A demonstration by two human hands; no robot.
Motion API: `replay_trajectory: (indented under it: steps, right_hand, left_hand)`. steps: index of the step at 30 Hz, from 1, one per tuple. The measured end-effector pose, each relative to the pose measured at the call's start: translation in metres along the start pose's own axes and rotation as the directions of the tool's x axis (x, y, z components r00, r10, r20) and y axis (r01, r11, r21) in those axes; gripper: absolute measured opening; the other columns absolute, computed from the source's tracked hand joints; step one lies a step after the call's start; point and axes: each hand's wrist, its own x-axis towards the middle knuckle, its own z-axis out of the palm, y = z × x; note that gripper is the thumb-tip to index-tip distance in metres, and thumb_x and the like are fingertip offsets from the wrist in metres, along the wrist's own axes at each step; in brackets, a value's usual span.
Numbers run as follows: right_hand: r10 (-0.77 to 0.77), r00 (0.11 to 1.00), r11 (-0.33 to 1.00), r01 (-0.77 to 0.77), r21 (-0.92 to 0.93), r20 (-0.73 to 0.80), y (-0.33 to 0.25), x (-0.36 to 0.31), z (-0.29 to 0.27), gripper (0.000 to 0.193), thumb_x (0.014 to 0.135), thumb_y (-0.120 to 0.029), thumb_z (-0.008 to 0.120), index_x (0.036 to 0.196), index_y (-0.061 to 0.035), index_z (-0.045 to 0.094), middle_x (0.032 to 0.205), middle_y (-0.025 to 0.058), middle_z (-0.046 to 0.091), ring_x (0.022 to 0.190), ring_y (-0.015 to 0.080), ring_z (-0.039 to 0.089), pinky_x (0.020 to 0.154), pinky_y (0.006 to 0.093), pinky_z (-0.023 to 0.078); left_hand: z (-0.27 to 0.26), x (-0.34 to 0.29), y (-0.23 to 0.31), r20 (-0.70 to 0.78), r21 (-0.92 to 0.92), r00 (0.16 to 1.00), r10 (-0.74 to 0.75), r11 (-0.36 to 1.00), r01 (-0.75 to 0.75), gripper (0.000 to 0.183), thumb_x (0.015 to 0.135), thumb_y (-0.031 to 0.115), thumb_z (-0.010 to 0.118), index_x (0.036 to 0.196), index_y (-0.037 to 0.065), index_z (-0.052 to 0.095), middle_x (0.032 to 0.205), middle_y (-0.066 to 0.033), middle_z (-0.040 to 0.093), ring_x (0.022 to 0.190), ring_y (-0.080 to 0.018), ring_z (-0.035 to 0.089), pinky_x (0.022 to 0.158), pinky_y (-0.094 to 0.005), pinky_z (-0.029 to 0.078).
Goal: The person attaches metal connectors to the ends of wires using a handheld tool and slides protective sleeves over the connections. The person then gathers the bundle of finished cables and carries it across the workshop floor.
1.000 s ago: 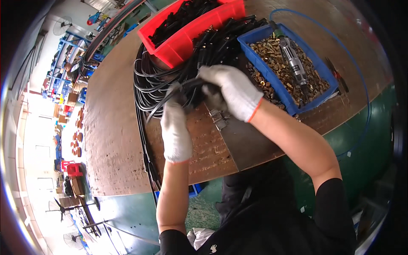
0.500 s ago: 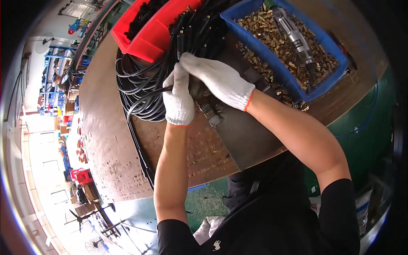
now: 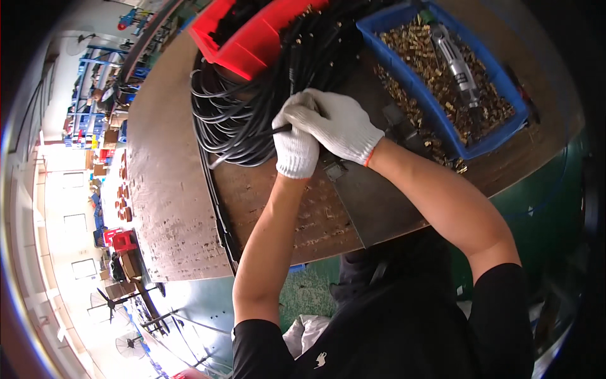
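Observation:
My left hand (image 3: 297, 148), in a white knit glove, is closed around a black cable (image 3: 282, 129), a short length of which sticks out on its left side. My right hand (image 3: 344, 123), gloved alike, curls over the left fingers and thumb, and its fingertips are bent in. Whatever lies between the two hands is hidden by the gloves. Just beyond and to the left of them lies a coil of black cable (image 3: 230, 126). Past the hands, a heap of black cable ends (image 3: 319, 47) shows small brass-coloured tips.
A red bin (image 3: 243, 54) holding black parts stands at the back. To the right, a blue tray (image 3: 435, 122) is filled with small brass pieces (image 3: 410, 44), and a silver power tool (image 3: 456, 66) lies on them. Loose brass pieces are scattered beside the tray on the brown worktable (image 3: 170, 208).
The right fingers have come down from the upright cable end and folded over my left hand. The view has shifted, so the bins and coil appear farther right and higher.

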Motion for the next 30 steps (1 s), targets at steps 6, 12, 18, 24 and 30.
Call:
replay_trajectory:
  steps: [6, 12, 18, 24, 30]
  right_hand:
    - [-0.014, 0.997, 0.931, 0.041, 0.364, -0.076, 0.005, -0.008, -0.018, 0.041, 0.099, -0.038, 0.071, 0.122, -0.0046, 0.069, 0.101, 0.0133, 0.073, 0.095, 0.0237, 0.07, 0.085, 0.0346, 0.053]
    - [-0.506, 0.824, 0.856, 0.515, 0.037, 0.253, -0.034, -0.037, -0.019, 0.054, 0.075, -0.018, 0.09, 0.126, -0.0102, 0.071, 0.101, 0.0109, 0.07, 0.083, 0.0262, 0.071, 0.075, 0.0349, 0.058]
    - [-0.638, 0.744, 0.758, 0.652, -0.009, 0.199, -0.035, -0.042, -0.014, 0.044, 0.073, -0.021, 0.09, 0.115, -0.0151, 0.076, 0.093, 0.007, 0.07, 0.08, 0.0292, 0.071, 0.07, 0.0395, 0.058]
    - [-0.689, 0.699, 0.699, 0.711, -0.082, 0.19, -0.033, -0.041, -0.016, 0.048, 0.069, -0.021, 0.093, 0.115, -0.0158, 0.078, 0.088, 0.0048, 0.07, 0.078, 0.0291, 0.07, 0.069, 0.0394, 0.057]
    - [-0.701, 0.694, 0.691, 0.718, -0.088, 0.163, -0.036, -0.039, -0.017, 0.032, 0.077, -0.024, 0.086, 0.107, -0.0183, 0.078, 0.086, 0.0039, 0.068, 0.073, 0.0302, 0.069, 0.065, 0.0395, 0.056]
  left_hand:
    - [-0.015, -0.043, 0.066, -0.242, -0.296, 0.851, -0.465, 0.871, 0.392, 0.064, 0.108, 0.068, 0.039, 0.105, 0.009, 0.065, 0.092, -0.0038, 0.064, 0.081, -0.0124, 0.057, 0.069, -0.0252, 0.042]
    - [-0.001, -0.06, 0.093, -0.082, -0.811, 0.766, -0.637, 0.489, 0.32, 0.067, 0.099, 0.078, 0.045, 0.108, 0.013, 0.06, 0.091, -0.0022, 0.063, 0.081, -0.0181, 0.064, 0.074, -0.0343, 0.058]
    - [0.007, -0.071, 0.078, 0.121, -0.89, 0.814, -0.568, 0.301, 0.342, 0.062, 0.101, 0.071, 0.049, 0.114, 0.014, 0.067, 0.104, -0.0068, 0.071, 0.097, -0.0234, 0.071, 0.086, -0.0393, 0.061]
    - [0.019, -0.07, 0.076, 0.065, -0.869, 0.788, -0.612, 0.354, 0.346, 0.06, 0.103, 0.069, 0.049, 0.116, 0.014, 0.069, 0.108, -0.0067, 0.071, 0.099, -0.0233, 0.07, 0.087, -0.0385, 0.06]
    - [0.023, -0.067, 0.076, 0.155, -0.927, 0.752, -0.641, 0.169, 0.335, 0.064, 0.102, 0.072, 0.045, 0.118, 0.015, 0.068, 0.106, -0.005, 0.072, 0.096, -0.0217, 0.07, 0.085, -0.037, 0.059]
